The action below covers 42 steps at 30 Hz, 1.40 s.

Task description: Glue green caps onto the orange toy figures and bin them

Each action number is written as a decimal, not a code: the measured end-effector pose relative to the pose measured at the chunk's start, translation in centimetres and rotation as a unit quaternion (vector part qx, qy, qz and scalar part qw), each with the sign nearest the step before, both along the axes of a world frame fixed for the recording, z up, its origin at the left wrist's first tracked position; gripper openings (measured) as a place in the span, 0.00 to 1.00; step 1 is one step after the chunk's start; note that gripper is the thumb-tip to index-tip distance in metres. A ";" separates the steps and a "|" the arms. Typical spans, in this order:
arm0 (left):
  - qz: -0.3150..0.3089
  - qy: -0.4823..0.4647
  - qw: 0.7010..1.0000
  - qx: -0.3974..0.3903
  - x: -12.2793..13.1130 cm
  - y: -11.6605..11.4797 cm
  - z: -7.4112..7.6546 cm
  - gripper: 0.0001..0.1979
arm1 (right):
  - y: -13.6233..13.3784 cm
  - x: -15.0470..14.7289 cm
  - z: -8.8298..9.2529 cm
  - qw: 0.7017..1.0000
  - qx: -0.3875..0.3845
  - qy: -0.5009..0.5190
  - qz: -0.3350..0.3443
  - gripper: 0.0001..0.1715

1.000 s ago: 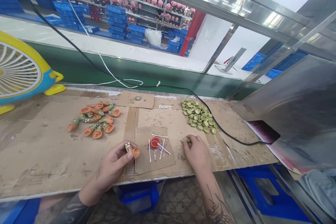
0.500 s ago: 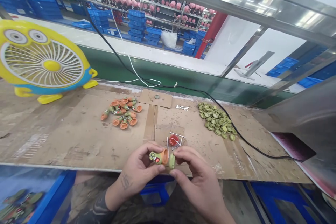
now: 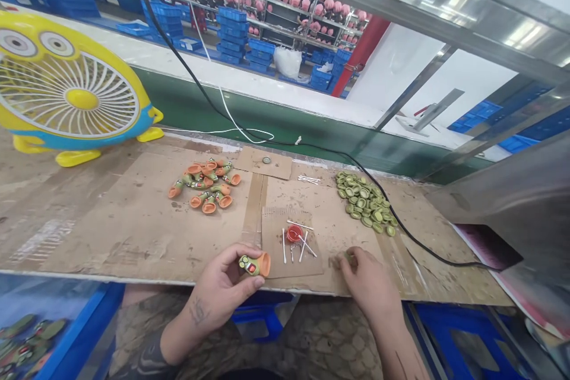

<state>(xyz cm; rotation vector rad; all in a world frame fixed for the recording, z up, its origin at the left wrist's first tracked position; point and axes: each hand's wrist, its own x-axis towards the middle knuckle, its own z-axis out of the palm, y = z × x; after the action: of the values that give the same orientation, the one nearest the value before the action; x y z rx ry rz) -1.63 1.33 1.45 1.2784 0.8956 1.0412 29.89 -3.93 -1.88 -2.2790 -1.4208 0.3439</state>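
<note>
A small green figure with an orange flared end [image 3: 255,265] is held between the thumb and fingers of my left hand [image 3: 225,285], over the table's front edge. My right hand [image 3: 369,280] rests low at the cardboard surface, right of the small cardboard piece, with its fingers pinched on a green cap [image 3: 350,258] that they mostly hide. Between the hands and a little beyond them is a red pot [image 3: 294,234] with several cotton swabs around it. More such figures [image 3: 209,205] lie at the left, and a pile of green caps [image 3: 363,200] at the right.
A yellow fan [image 3: 82,98] stands at the left. Behind the table [image 3: 124,237] runs a green ledge with a black cable [image 3: 427,249] that curves down to the right. A blue bin [image 3: 84,332] with more pieces is at the lower left. Metal framing hangs overhead.
My right hand has moved away to the right, from beside the figure down to the cardboard, with the green cap. My left hand has shifted slightly left, still holding the figure.
</note>
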 end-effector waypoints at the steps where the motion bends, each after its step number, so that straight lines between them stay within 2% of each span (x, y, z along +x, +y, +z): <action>1: 0.000 0.001 1.000 0.001 0.1 0.0 -0.1 0.13 | -0.1 0.7 -0.4 1.000 -0.011 0.005 -0.018 0.15; 5: -0.019 -0.003 1.000 0.012 0.9 0.0 -0.1 0.12 | -0.6 0.7 -0.2 0.997 -0.007 0.066 -0.027 0.25; 7: -0.039 -0.008 0.999 0.015 1.6 -0.1 0.1 0.12 | -0.8 -0.7 0.6 0.989 0.013 0.150 -0.007 0.30; 8: -0.050 -0.010 0.999 0.017 1.9 -0.3 0.2 0.13 | -0.9 -1.7 1.1 0.974 0.026 0.223 0.006 0.32; 9: -0.060 -0.013 0.998 0.021 2.2 -0.4 0.3 0.13 | -1.0 -2.7 1.6 0.950 0.040 0.310 0.019 0.33; 11: -0.075 -0.016 0.996 0.034 2.8 -0.7 0.4 0.13 | -1.2 -4.8 2.5 0.875 0.059 0.478 0.040 0.32; 13: -0.086 -0.007 0.995 0.056 3.2 -0.9 0.5 0.13 | -1.3 -6.6 3.4 0.815 0.064 0.573 0.059 0.30; 15: -0.095 0.008 0.992 0.078 3.4 -1.0 0.4 0.14 | -1.2 -7.8 4.1 0.781 0.058 0.617 0.077 0.29; 18: -0.092 0.025 0.991 0.099 3.5 -1.3 0.2 0.15 | -1.0 -8.7 4.8 0.756 0.044 0.647 0.093 0.28; 22: -0.068 0.045 0.990 0.116 3.6 -1.4 0.2 0.15 | -0.8 -8.9 5.4 0.747 0.019 0.657 0.098 0.27; 25: -0.055 0.057 0.981 0.178 3.6 -1.4 0.6 0.14 | -0.8 -9.1 5.8 0.750 -0.004 0.655 0.094 0.29; 32: -0.033 0.109 0.939 0.326 3.5 -1.0 2.1 0.14 | -1.0 -9.6 6.9 0.768 -0.028 0.637 0.061 0.33; 36: -0.030 0.139 0.914 0.380 3.2 -0.9 2.5 0.09 | -1.1 -9.8 7.5 0.772 -0.038 0.632 0.057 0.34; 42: -0.043 0.163 0.875 0.454 2.7 -1.1 3.1 0.09 | -1.5 -10.0 8.0 0.787 -0.058 0.611 0.063 0.30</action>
<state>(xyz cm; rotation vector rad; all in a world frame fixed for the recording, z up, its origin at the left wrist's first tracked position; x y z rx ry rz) 1.06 0.20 4.57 2.3155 0.5703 1.2459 19.85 -5.39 6.09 -1.3781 -0.7910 1.6057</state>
